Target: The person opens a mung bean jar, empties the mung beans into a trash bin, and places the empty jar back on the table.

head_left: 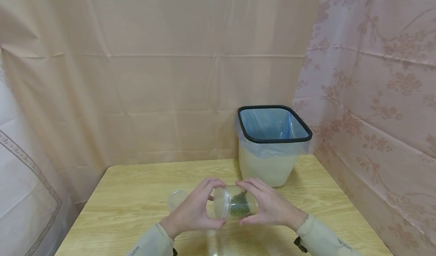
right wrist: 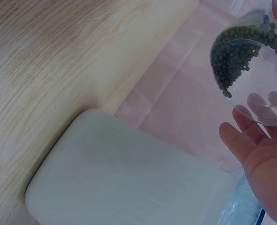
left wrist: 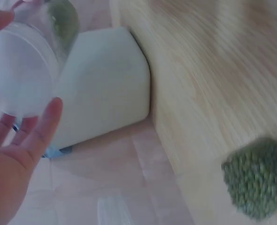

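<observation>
A clear plastic jar (head_left: pixel 240 206) is held on its side above the table, with small green beans (right wrist: pixel 237 54) gathered in its base end. My left hand (head_left: pixel 194 210) grips the end with the translucent lid (head_left: pixel 221 203), thumb and fingers on opposite sides. At the base end, my right hand (head_left: pixel 270 206) holds the jar between thumb and fingers. Just beyond the left hand stands a second clear jar (head_left: pixel 176 199), partly hidden by that hand in the head view. Green beans (left wrist: pixel 256 180) show in it in the left wrist view.
Behind the right hand, a cream bin (head_left: pixel 267 169) with a black rim (head_left: pixel 276 140) and a bluish plastic liner (head_left: pixel 272 121) stands on the wooden table (head_left: pixel 136 195). Beige and pink floral cloth (head_left: pixel 381 116) hangs behind and to the right.
</observation>
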{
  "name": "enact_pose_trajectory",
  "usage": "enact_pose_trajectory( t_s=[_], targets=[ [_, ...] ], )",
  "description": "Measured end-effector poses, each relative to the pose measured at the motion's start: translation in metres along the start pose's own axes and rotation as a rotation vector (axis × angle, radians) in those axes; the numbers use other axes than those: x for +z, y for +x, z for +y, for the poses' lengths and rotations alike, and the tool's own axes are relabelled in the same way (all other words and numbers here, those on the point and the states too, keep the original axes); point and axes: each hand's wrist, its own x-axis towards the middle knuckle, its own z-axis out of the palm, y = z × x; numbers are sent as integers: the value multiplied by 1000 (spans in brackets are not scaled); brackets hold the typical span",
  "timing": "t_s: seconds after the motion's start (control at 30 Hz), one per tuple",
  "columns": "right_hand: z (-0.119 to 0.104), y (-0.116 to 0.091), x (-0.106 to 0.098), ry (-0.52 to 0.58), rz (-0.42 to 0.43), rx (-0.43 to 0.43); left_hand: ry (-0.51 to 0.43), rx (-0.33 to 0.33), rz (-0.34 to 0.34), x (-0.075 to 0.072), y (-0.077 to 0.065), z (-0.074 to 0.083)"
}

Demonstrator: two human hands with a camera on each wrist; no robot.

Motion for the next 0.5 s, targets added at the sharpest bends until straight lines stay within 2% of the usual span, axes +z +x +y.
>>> enact_pose_trajectory(
  t_s=[0.1, 0.2, 0.33, 0.5],
  targets=[
    [0, 1, 0, -5, -5, 6, -52, -87, 3, 0, 1, 2],
    [0, 2, 0, -18, -21, 16, -67, -137, 7, 1, 2, 4],
    [-2, 2, -1, -33, -48, 14, -59, -130, 28, 2, 4, 6],
    [-4, 2, -1, -56, -96, -3, -5, -109, 50, 5, 7, 8]
  ],
)
